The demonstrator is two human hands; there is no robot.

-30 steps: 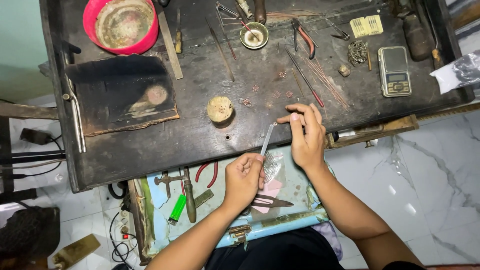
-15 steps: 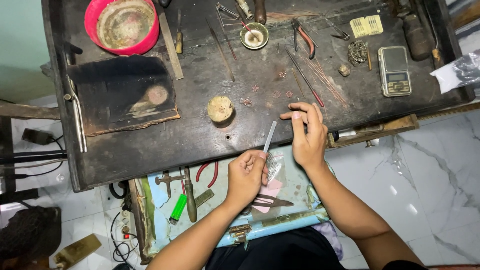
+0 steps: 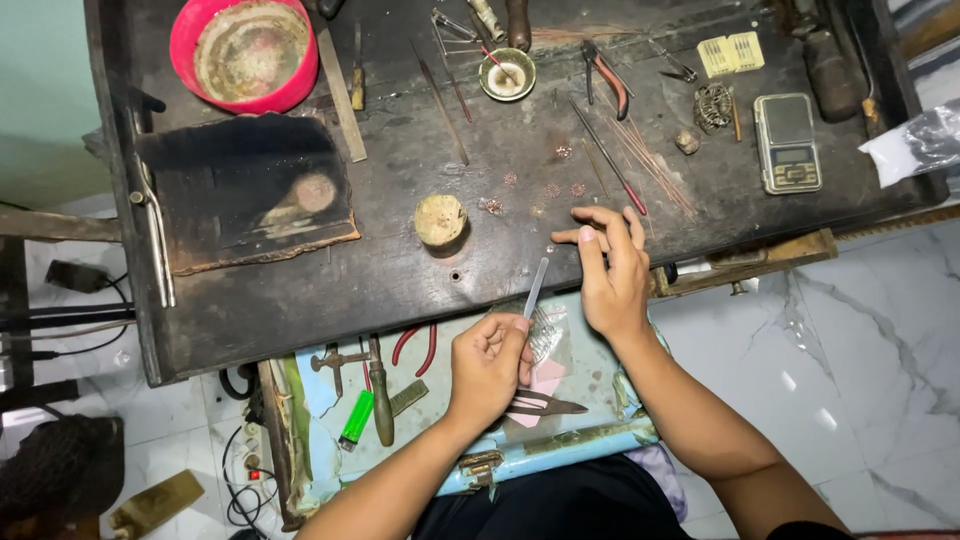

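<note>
Seen from above, a person sits at a dark, worn wooden workbench [image 3: 400, 270]. The left hand [image 3: 487, 365] is closed around the lower end of a thin, flat grey metal file [image 3: 536, 286], which slants up to the bench edge. Over the last second the file has tilted a little and its tip has edged towards the right hand [image 3: 610, 270], so filing appears to be under way. That hand rests at the bench edge, thumb and forefinger pinched together just beside the file's tip; whatever they hold is too small to tell. Nearby stand a small round wooden block [image 3: 440, 219] and, farther off, a red plastic bowl [image 3: 243, 52] and a small grey pocket scale [image 3: 788, 142].
</note>
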